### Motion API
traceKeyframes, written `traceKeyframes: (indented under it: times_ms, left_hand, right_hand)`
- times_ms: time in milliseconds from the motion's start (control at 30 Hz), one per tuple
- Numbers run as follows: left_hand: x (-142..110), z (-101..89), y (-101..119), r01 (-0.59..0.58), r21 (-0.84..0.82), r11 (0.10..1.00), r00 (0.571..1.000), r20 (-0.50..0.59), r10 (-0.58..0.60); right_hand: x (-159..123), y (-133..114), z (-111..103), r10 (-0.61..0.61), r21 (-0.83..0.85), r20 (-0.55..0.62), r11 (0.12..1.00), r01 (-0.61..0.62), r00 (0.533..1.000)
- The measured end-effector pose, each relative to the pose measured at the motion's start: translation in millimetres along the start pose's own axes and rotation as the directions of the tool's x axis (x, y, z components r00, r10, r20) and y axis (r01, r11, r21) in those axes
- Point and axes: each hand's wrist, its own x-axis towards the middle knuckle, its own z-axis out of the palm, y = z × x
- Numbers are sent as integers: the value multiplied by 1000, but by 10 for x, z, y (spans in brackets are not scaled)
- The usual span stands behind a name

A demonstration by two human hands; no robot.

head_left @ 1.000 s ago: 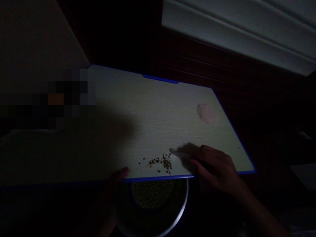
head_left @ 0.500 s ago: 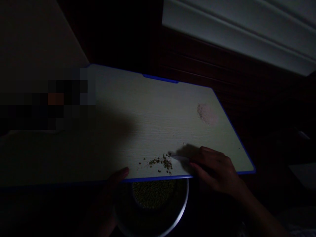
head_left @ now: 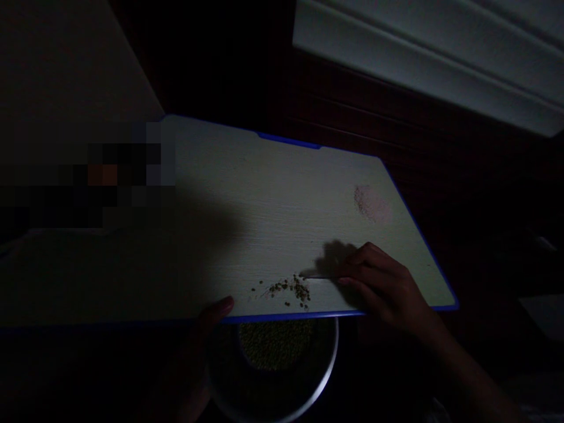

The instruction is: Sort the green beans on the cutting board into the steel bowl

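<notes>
A pale table top with a blue rim [head_left: 273, 194] spans the middle of the view. Near its front edge lies a small scatter of green mung beans [head_left: 295, 288] with fine bits among them. My right hand [head_left: 388, 288] pinches a thin pale strip, like a card seen edge-on [head_left: 321, 277], its tip touching the beans. My left hand [head_left: 214, 314] has its thumb over the front edge; its other fingers are lost in the dark below. Under that edge, between both hands, a round metal bowl [head_left: 329, 370] holds many green beans [head_left: 273, 346].
A heap of pinkish grains [head_left: 372, 202] lies toward the right end of the table top. Blurred squares cover the left side. White ledges [head_left: 418, 64] cross the upper right above dark wood panelling [head_left: 352, 123]. The room is very dim.
My right hand has turned and risen slightly, so the pale strip now shows as a thin line instead of a broader face. The beans are slightly closer together. My left hand stays put.
</notes>
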Motion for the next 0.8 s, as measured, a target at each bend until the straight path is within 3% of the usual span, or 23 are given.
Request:
traceKeyframes:
  times_ms: [100, 233, 367, 467, 600, 733, 800]
  left_hand:
    - [-25, -12, 44, 84, -40, 996, 996, 44, -82]
    - [-27, 23, -53, -20, -65, 998, 999, -30, 18]
    - [-42, 64, -94, 7, -121, 993, 998, -54, -14]
    - [-66, 77, -73, -62, -67, 996, 994, -94, 56]
    - [-28, 69, -87, -11, -96, 995, 998, -55, 6]
    - [41, 19, -123, -9, -8, 1000, 986, -165, 8]
    - [41, -12, -139, -35, 16, 999, 989, -145, 37]
  right_hand:
    - [-76, 15, -22, 33, 31, 3, 999, -33, 999]
    - [-157, -4, -29, 53, 63, -6, 997, -53, 999]
    - [-200, -39, -24, 107, 63, -39, 992, -105, 993]
    - [-226, -61, -22, 120, 68, -15, 991, -118, 993]
    - [-267, -81, -17, 106, 95, -2, 990, -106, 994]
    - [-301, -103, -5, 42, 100, -15, 994, -41, 999]
    - [-306, -117, 5, 8, 116, -10, 993, -7, 1000]
